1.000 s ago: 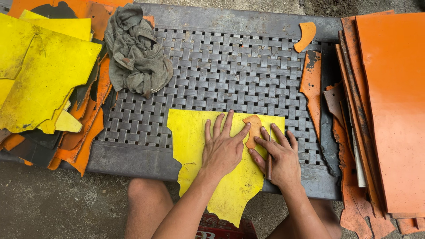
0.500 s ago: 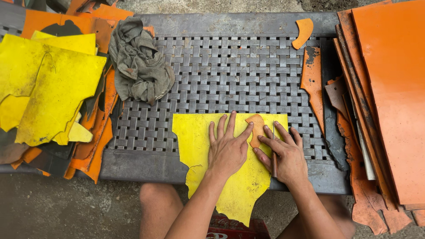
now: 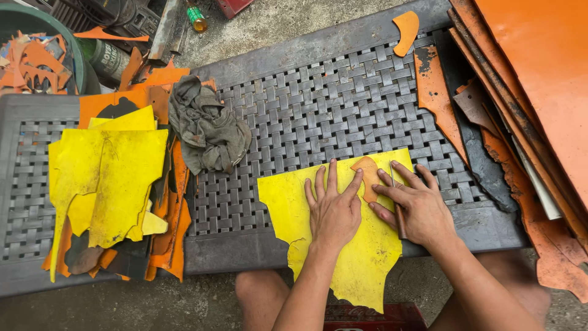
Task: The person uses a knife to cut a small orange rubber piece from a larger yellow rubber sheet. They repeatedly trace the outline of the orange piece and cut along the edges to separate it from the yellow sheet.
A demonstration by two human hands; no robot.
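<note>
Flat-palmed, the left hand (image 3: 334, 211) presses down with fingers spread, clamped on nothing; its fingertips pin a small orange template (image 3: 369, 176) against the yellow sheet (image 3: 306, 208). The right hand (image 3: 419, 208) is closed around a thin metal tool (image 3: 398, 205), its point beside the template's edge. The sheet lies at the near edge of the grey woven-pattern bench (image 3: 318, 116), its lower part hanging over the front. It looks thin, light and limp, probably prone to sliding; best held by flat pressure near the template. A grey rag (image 3: 205, 129) lies to the left, beyond it a pile of yellow offcuts (image 3: 110, 178); orange sheets (image 3: 539, 73) are stacked at right.
</note>
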